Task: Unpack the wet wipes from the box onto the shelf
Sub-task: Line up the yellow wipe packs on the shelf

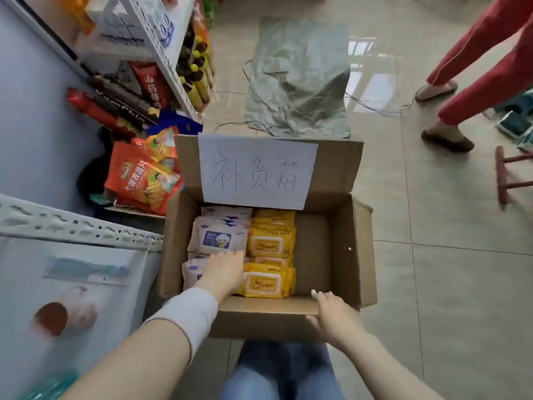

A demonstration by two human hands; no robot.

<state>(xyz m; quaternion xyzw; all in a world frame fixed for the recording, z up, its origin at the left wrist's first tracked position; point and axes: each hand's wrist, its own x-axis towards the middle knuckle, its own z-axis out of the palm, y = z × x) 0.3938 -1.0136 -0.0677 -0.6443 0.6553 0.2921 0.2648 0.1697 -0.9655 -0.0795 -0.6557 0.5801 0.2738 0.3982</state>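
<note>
1. The left hand [223, 269] is down inside the cardboard box [357, 241], fingers stretched flat on the white wet-wipe packs [219, 238]; it grips nothing.
2. The right hand [334, 316] grips the box's near wall.
3. The yellow packs [271, 243] lie just right of the left hand.
4. The packs look soft, slick and fairly dense, so I'd grip one across its short edges.

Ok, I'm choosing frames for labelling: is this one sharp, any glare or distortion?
Head view: the yellow wet wipes packs in the cardboard box are fairly sharp; the shelf rail at left and the jeans are motion-blurred; glare on the floor tiles; wide-angle bending at the edges.
</note>
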